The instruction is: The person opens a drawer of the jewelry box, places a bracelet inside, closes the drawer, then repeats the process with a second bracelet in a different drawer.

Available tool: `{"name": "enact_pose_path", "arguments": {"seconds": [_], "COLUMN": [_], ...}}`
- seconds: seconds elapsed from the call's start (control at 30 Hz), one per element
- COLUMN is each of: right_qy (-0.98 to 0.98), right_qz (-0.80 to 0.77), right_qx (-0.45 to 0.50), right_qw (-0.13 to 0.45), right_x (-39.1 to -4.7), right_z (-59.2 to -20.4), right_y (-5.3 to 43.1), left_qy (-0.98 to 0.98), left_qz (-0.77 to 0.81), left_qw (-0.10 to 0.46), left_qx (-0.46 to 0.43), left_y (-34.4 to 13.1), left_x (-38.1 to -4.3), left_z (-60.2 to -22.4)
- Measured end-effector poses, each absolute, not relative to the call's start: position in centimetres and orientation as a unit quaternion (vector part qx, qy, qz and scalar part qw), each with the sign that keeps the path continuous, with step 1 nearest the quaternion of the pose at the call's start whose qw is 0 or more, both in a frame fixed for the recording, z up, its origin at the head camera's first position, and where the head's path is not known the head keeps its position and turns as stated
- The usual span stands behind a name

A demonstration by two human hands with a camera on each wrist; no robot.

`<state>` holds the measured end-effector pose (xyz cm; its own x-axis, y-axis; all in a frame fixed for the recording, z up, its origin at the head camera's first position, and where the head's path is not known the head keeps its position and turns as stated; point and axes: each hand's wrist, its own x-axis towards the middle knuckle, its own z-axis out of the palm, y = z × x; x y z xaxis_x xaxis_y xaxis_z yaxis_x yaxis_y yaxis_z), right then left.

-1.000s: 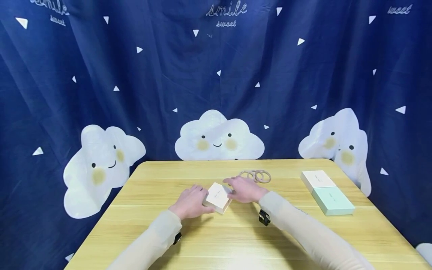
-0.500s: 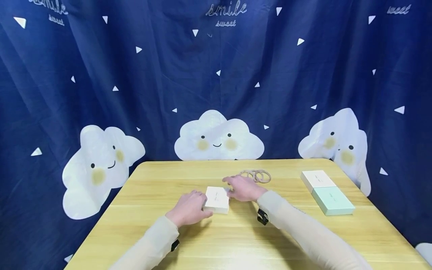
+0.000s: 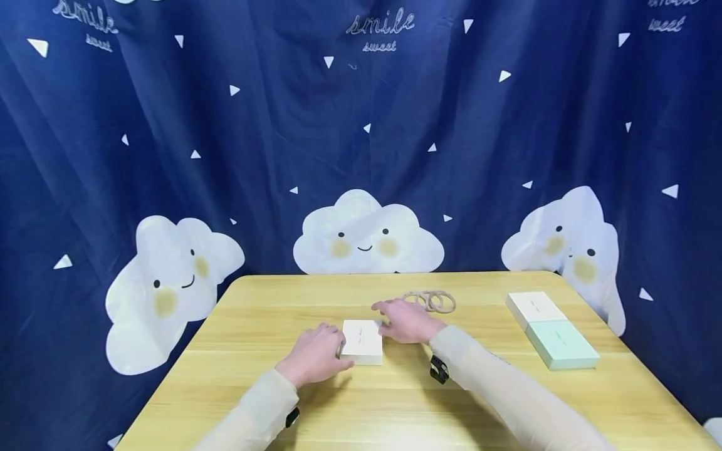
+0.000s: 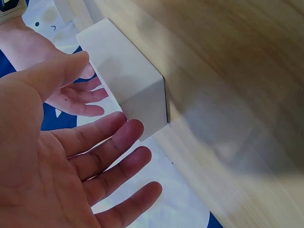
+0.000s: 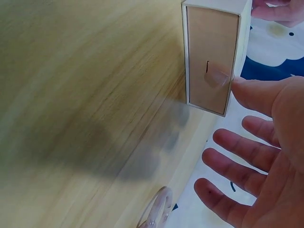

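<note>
A small white box [image 3: 362,342] with fine lettering on its lid lies squared up on the wooden table, between both hands. In the right wrist view its right end shows a tan inner panel [image 5: 212,61] with a small dark slit. My left hand [image 3: 317,356] is at the box's left side, thumb and forefinger close to its edges; the left wrist view shows the other fingers spread and relaxed. At the far right corner of the box is my right hand [image 3: 407,321], its thumb by the edge and its fingers loosely extended.
Several beige rings [image 3: 442,302] lie behind the right hand. A white box [image 3: 536,306] and a mint-green box [image 3: 563,344] sit end to end on the right of the table [image 3: 271,300]. A blue curtain [image 3: 259,125] hangs behind.
The white box has turned from a slant to lie square with the table. Both hands stay beside it, the left shifted slightly left. The head view has tilted up a little.
</note>
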<state>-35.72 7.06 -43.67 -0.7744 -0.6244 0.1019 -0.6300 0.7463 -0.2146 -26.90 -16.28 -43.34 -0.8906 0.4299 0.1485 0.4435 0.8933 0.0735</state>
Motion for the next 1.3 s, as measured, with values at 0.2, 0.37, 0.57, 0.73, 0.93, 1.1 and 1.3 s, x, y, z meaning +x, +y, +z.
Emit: {"name": "enact_pose_path", "arguments": {"seconds": [0.2,0.37,0.57,0.73,0.93,1.1,1.3], "right_qy": [-0.937,-0.934,-0.929,-0.927,-0.928,-0.932,-0.932], "right_qz": [0.1,0.108,0.109,0.114,0.118,0.117,0.129], "right_qx": [0.333,0.339,0.349,0.352,0.349,0.339,0.334], "right_qw": [0.02,0.029,0.052,0.057,0.055,0.059,0.051], "right_x": [-35.4,-35.1,-35.2,-35.1,-34.3,-34.0,-33.8], "right_z": [-43.7,-43.7,-43.8,-43.9,-43.6,-43.8,-44.2], "right_y": [7.4,7.8,8.4,8.8,9.7,10.5,11.3], "left_qy": [-0.974,-0.976,-0.983,-0.987,-0.989,-0.991,-0.99], "left_qz": [-0.073,-0.096,-0.102,-0.099,-0.09,-0.081,-0.086], "left_qw": [0.085,0.097,0.053,0.008,-0.011,-0.01,-0.014], "left_qx": [-0.199,-0.171,-0.142,-0.127,-0.114,-0.111,-0.114], "left_y": [-15.9,-15.4,-14.7,-13.9,-13.8,-13.7,-13.4], "left_x": [-27.7,-29.4,-31.5,-32.7,-34.5,-34.9,-34.8], "left_z": [-43.8,-44.2,-44.4,-44.9,-47.4,-48.1,-48.3]}}
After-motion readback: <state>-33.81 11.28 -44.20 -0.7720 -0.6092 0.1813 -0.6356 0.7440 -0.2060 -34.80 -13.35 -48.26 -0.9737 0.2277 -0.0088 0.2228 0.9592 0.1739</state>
